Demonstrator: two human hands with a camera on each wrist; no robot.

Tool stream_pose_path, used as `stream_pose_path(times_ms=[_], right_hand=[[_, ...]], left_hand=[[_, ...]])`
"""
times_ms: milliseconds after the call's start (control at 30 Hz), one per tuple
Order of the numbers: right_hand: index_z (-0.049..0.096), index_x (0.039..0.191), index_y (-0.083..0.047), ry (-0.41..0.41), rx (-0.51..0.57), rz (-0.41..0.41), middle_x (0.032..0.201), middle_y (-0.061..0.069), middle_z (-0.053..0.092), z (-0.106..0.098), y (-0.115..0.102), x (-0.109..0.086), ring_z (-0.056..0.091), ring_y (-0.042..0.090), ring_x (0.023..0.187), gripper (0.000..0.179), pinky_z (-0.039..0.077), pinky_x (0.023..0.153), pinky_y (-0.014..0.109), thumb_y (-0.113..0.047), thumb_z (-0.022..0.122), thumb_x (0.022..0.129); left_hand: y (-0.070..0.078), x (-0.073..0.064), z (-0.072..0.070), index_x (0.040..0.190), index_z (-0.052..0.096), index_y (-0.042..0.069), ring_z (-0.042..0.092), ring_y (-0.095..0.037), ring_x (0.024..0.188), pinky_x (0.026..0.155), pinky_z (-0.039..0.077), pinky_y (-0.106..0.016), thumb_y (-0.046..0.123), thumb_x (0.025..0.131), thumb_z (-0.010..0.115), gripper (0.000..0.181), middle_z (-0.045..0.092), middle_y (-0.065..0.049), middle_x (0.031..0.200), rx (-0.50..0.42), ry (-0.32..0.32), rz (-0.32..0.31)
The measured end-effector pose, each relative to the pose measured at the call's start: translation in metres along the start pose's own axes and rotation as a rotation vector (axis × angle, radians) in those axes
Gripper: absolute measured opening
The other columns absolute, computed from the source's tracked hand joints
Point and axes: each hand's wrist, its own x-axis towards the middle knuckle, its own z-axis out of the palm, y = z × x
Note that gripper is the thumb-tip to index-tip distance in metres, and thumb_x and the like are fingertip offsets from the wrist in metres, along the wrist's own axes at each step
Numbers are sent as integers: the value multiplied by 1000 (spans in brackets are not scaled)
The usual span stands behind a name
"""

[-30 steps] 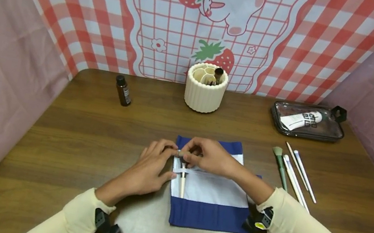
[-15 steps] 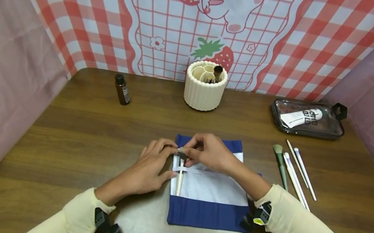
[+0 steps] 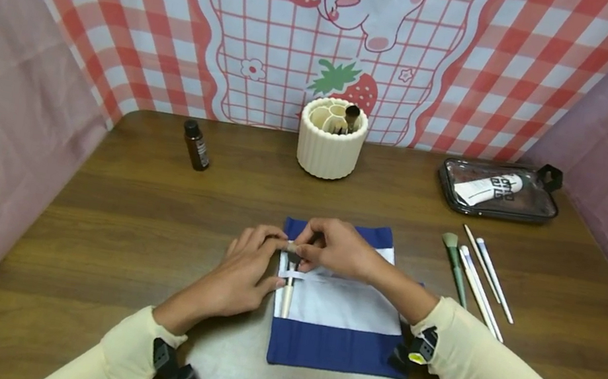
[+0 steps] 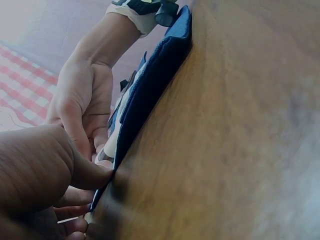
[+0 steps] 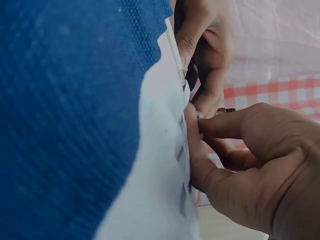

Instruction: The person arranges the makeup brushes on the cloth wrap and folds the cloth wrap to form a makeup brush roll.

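A makeup brush (image 3: pixel 287 299) with a pale handle lies along the left side of the unrolled blue-and-white brush roll (image 3: pixel 337 349), its handle passing under a white elastic strap (image 3: pixel 325 280). My right hand (image 3: pixel 339 249) pinches the bristle end between thumb and fingers, hiding most of the head. My left hand (image 3: pixel 244 273) rests along the roll's left edge, thumb on the edge and fingertips beside the brush head. In the left wrist view the left thumb (image 4: pixel 95 172) touches the fabric edge (image 4: pixel 150 90). The right wrist view shows both hands close together over the white cloth (image 5: pixel 160 130).
Several loose brushes lie right of the roll, including a green brush (image 3: pixel 455 265) and white brushes (image 3: pixel 480 289). Behind stand a cream ribbed holder (image 3: pixel 330 143) with brushes inside and a dark bottle (image 3: pixel 196 146). A clear pouch (image 3: pixel 499 192) holds a white tube.
The brush has shifted slightly left and straightened, so its handle lies nearer the roll's left edge. My right hand still pinches its head; my left hand has hardly moved.
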Motion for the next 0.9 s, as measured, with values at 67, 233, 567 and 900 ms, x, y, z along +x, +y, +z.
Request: stream_pose_path(times_ms=[67,233,567,900], right_hand=[[69,98,-9,10,-126,-39,88,2,67,-1,-1,0,70,16,71,3,55,64,32,-11,66,98],[71,101,-12,18,-232,-102,89,0,65,-3,-3,-1,67,13,67,7,53,60,31,-17,68,97],[70,117,-11,281,-473,-201,102,0,67,-51,-4,-31,62,15,86,21,51,74,36,-23,64,100],[65,101,-4,283,-842,236,82,6,66,-131,21,-90,58,20,68,18,47,59,40,-22,63,98]], left_hand=[[0,0,0,139,52,6,33,-30,130,101,30,-49,21,95,71,50,39,-10,144,-3,-3,3],[-1,0,1,139,51,4,33,-30,131,101,30,-49,22,94,71,52,39,-9,144,-3,-1,-4],[-1,1,0,138,52,3,34,-29,130,102,30,-49,22,93,73,54,40,-8,143,-39,7,-20],[-1,0,-2,136,52,1,35,-30,130,101,30,-50,21,90,77,56,41,-9,142,-53,17,-10]])
